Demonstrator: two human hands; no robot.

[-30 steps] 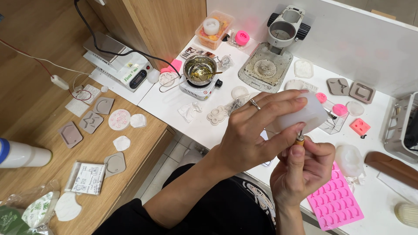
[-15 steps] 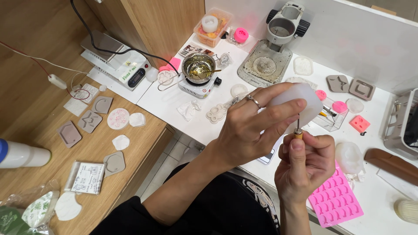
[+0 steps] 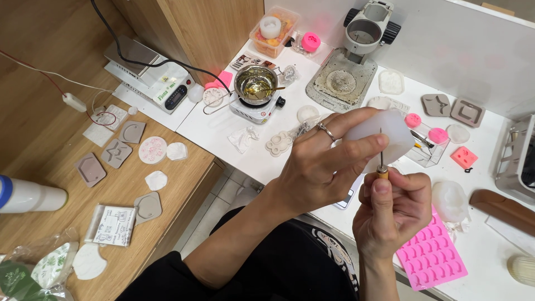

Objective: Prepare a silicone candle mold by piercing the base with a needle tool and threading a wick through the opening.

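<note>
Left hand [image 3: 317, 167] clamps the white mould [image 3: 384, 134] up above the worktop [image 3: 490, 251]; right hand [image 3: 390, 209] pinches the needle tool [image 3: 382, 159], tip on its face. Best a steady grip, light short strokes.

Person's body as seen from the head-worn camera. A silver ring [image 3: 326, 131] is worn on one finger of the left hand [image 3: 320, 161]; the right hand [image 3: 390, 214] is unadorned. Both forearms are uncovered. Black clothing with white printed markings [image 3: 334, 253] is worn.
</note>
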